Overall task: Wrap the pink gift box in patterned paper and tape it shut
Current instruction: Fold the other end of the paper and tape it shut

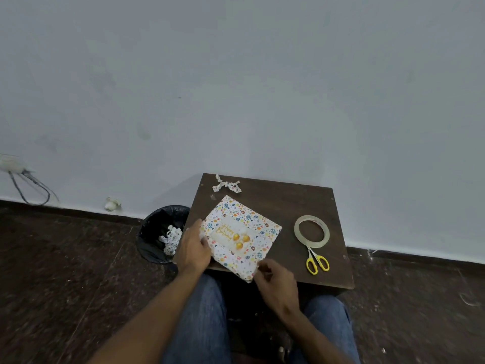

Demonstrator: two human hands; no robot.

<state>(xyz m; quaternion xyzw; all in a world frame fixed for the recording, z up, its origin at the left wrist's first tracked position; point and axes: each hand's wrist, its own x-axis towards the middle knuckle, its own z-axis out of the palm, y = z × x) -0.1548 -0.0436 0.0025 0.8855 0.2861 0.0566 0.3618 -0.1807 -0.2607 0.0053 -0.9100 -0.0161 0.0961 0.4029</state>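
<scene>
Box (240, 236), already covered in patterned paper with a gold "Happy Birthday" tag, lay on the dark table (278, 203). From left: a bin (157, 232) with scraps, the left hand (193, 248) gripping the box's left edge, the right hand (278, 285) with curled fingers at its near corner, pinch unclear, then tape (311, 231) and scissors (317, 261).

A dark wooden counter (283, 203) stands against a pale wall (236, 74), on a dark speckled floor (65, 271). Left of the counter sits a black-lined bin (154, 232) holding crumpled paper scraps (172, 240). Farther left, cables (31, 187) hang from a wall fitting (10, 162), and a small white object (111, 204) lies at the skirting.
</scene>
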